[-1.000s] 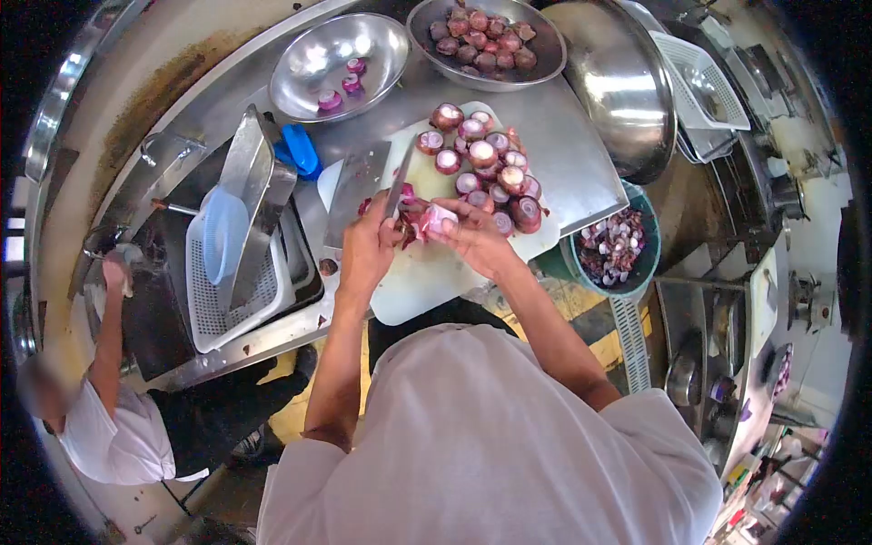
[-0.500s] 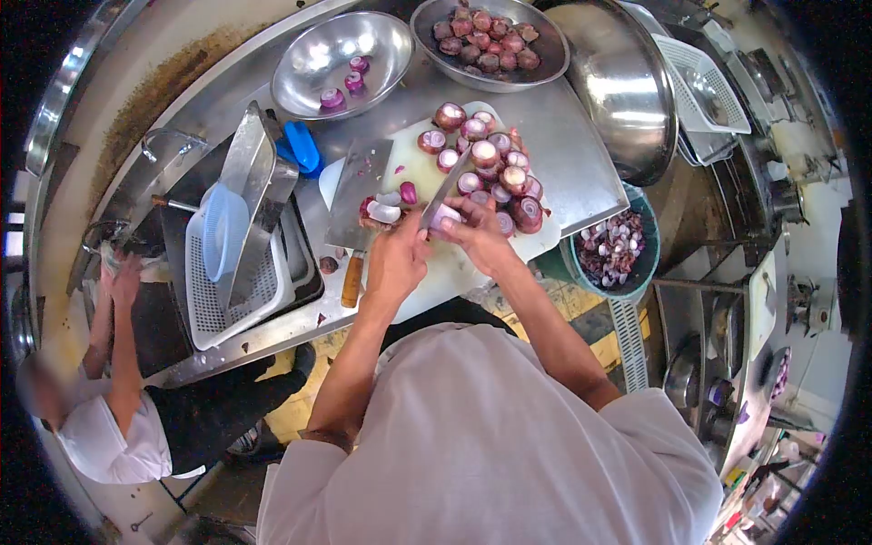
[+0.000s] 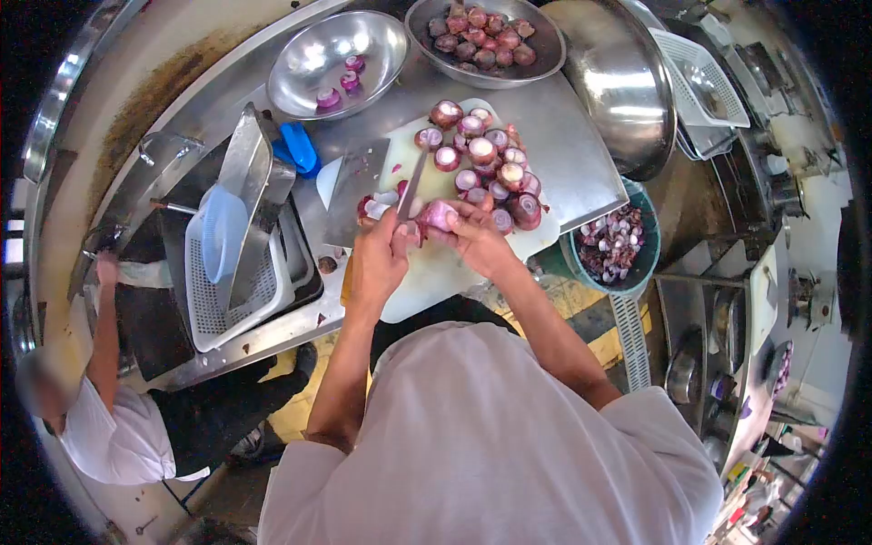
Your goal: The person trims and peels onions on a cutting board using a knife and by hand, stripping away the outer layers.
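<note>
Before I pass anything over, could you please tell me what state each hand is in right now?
Left hand: closed, holding a knife.
Right hand: closed on an onion, held in its fingers.

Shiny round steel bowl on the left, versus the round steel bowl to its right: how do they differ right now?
The left bowl holds only three peeled purple onions; the right bowl holds a heap of dull reddish-brown unpeeled onions.
The left bowl's inside looks bright; the right bowl's looks darker.
Both are wide, open and metal.
</note>
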The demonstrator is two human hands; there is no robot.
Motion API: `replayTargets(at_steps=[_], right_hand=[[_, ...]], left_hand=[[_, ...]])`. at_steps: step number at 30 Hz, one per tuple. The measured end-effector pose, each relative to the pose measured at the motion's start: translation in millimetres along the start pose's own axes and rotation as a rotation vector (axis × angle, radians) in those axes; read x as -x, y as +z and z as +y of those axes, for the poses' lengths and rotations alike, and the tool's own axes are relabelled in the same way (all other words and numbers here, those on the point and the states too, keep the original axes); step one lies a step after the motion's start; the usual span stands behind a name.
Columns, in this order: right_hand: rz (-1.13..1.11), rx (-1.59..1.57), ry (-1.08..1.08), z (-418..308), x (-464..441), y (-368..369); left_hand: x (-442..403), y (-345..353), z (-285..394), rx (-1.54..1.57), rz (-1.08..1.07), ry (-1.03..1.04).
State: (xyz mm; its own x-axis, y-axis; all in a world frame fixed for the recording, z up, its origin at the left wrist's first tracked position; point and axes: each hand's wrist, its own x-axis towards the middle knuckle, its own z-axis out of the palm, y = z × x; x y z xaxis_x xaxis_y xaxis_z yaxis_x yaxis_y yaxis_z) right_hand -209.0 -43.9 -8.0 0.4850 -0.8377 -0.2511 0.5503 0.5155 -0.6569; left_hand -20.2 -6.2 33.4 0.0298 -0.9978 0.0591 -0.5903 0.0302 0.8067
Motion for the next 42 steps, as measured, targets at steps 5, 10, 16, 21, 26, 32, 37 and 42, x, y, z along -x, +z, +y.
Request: replayTargets(at_steps=[5,10,16,21,26,32,37,42], right_hand=[[0.094,-0.138,0.022,9,-4,-7],[0.152,-0.067,0.011,13,-5,-2],[0.228,0.036,0.028,11,-2,10],[0.212,0.057,0.009,14,-1,4],[0.161,0.057,-0.050,22,1,-3],[-0.024,-0.062,-0.005,10,8,-4],[0.122,0.067,0.097,7,0,6],[-0.021,0.039,0.057,2,4,8]], left_hand=[[8,-1,32,-0.113,-0.076,0.127],[6,20,27,-0.251,0.089,0.264],[8,28,28,-0.344,-0.030,-0.008],[5,34,13,-0.299,0.040,0.036],[4,33,10,-0.221,0.048,-0.048],[2,26,7,-0.179,0.097,-0.019],[5,21,21,-0.236,0.084,0.029],[-17,14,-20,-0.185,0.222,-0.014]])
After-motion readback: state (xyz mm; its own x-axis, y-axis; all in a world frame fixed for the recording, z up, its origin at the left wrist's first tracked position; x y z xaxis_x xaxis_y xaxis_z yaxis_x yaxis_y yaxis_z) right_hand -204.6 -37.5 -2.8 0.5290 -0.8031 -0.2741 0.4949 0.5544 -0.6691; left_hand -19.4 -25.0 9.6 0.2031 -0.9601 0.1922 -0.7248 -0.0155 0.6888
